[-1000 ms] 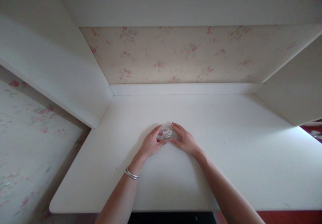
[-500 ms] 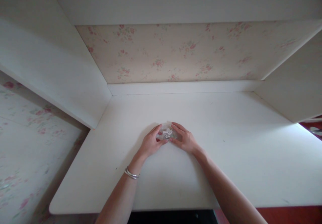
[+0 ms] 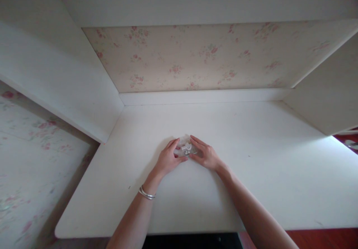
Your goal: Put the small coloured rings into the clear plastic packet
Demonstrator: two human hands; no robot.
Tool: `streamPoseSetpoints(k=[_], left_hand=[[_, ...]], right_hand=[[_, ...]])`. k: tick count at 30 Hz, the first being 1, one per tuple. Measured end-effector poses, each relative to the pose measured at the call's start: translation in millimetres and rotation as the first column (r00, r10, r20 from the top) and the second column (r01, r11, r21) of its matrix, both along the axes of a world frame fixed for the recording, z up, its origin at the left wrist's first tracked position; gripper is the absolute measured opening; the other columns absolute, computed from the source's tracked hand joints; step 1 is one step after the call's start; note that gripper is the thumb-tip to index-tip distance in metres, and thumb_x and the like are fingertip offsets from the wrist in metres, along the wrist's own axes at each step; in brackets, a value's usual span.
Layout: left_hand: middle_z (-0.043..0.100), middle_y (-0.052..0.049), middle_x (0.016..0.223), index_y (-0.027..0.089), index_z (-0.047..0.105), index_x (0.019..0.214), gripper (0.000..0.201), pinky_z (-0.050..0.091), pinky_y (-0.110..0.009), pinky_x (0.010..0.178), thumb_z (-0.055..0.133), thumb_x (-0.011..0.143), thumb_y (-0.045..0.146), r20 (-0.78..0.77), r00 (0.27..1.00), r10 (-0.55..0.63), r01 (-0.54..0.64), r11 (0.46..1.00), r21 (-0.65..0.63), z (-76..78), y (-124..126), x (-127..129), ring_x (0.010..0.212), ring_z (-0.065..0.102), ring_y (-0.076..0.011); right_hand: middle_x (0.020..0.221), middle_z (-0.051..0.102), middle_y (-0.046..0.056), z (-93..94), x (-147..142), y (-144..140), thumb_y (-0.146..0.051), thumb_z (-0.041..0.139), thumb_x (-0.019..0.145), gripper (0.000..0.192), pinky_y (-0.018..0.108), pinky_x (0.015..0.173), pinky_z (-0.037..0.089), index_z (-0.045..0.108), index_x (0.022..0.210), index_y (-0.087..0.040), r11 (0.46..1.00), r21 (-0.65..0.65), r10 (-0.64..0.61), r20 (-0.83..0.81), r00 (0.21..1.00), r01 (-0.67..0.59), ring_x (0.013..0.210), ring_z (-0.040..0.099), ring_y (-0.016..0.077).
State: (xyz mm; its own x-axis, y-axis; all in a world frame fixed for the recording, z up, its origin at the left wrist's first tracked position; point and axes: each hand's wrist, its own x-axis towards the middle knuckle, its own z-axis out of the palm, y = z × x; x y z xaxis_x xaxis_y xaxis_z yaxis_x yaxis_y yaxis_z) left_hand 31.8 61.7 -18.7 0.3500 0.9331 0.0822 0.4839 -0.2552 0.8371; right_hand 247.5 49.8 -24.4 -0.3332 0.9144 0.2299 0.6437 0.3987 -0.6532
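Between the fingertips of both hands, on the white desk top (image 3: pixel 251 167), lies a small clear plastic bag (image 3: pixel 186 148) with a few little white pieces inside; what the pieces are is too small to tell. The left hand (image 3: pixel 167 159) curls around the bag's left edge, fingers bent and thumb tucked under toward its near side, pinching the plastic. The right hand (image 3: pixel 206 155) mirrors it on the bag's right edge, fingers stretched along the far side and thumb pressed to the near corner, also gripping the bag. A thin silver bangle (image 3: pixel 146 193) sits on the left wrist, well back from the fingers. Beyond the fingertips, past bare desk, stands a back panel of flowered wallpaper (image 3: pixel 195 55).
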Motion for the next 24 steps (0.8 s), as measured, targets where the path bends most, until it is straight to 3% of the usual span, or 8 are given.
streamPoseSetpoints(k=[5, 15, 24], left_hand=[[0.042, -0.008, 0.137, 0.026, 0.036, 0.136, 0.079, 0.057, -0.027, 0.072, 0.074, 0.067, 0.035, -0.041, 0.999, 0.002, 0.0, 0.999, 0.047, -4.7, 0, 2, 0.104, 0.058, -0.0196], [0.039, -0.008, 0.142, 0.026, 0.033, 0.139, 0.07, 0.054, -0.03, 0.084, 0.064, 0.077, 0.031, -0.058, 0.998, -0.036, 0.041, 0.996, 0.078, -4.8, -1, 0, 0.112, 0.055, -0.0205], [0.038, -0.009, 0.142, 0.026, 0.034, 0.139, 0.072, 0.058, -0.026, 0.068, 0.066, 0.074, 0.027, 0.027, 0.998, -0.049, 0.048, 0.998, 0.049, -13.3, 1, -1, 0.11, 0.055, -0.0215]], right_hand=[[0.146, 0.033, 0.003, -1.3, 1, 0, -0.042, 0.06, 0.079, 0.068, 0.04, 0.101, 0.042, 0.034, 0.14, -0.03, 1.0, -0.014, 0.006, 0.009, 1.0, -0.006, 0.123, 0.046, 0.0252], [0.136, 0.046, 0.006, -0.9, 0, 1, -0.045, 0.064, 0.077, 0.058, 0.04, 0.099, 0.043, 0.049, 0.13, -0.028, 0.996, 0.066, -0.052, -0.026, 0.998, 0.054, 0.12, 0.049, 0.0242], [0.137, 0.045, 0.006, -1.3, 1, 0, -0.045, 0.064, 0.076, 0.059, 0.04, 0.098, 0.043, 0.048, 0.13, -0.03, 0.998, 0.043, -0.037, -0.008, 0.999, 0.038, 0.119, 0.05, 0.0244]])
